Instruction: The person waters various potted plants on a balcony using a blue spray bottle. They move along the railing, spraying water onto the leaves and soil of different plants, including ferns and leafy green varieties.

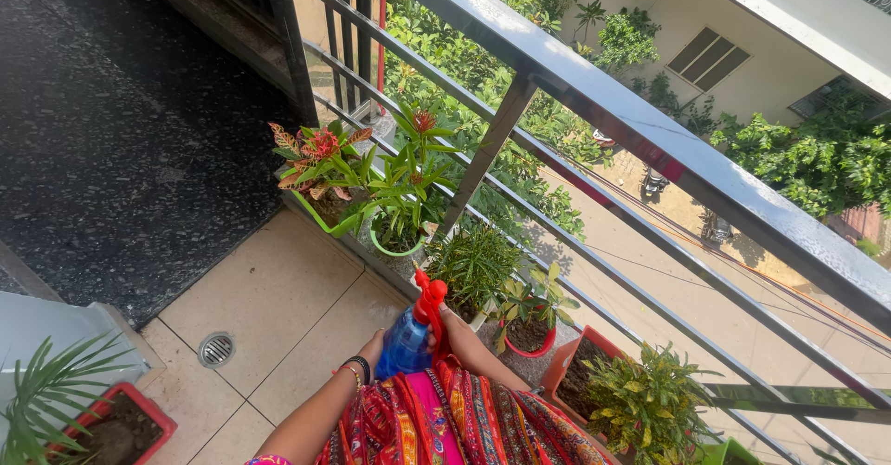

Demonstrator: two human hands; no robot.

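Much of both hands is hidden. The left hand (374,346) is wrapped round the far side of a blue spray bottle (406,342), only its back and a wrist with bangles showing. The right hand (436,328) sits behind the bottle's red trigger head (430,300), its fingers hard to make out; it appears closed about the neck. The patterned red cloth (464,419) covers the bottle's base. The bottle stands nearly upright, its long axis leaning slightly right, nozzle pointing up towards the row of potted plants (475,265) along the balcony railing (594,94). It is held over the ledge, just beside a red pot (531,344).
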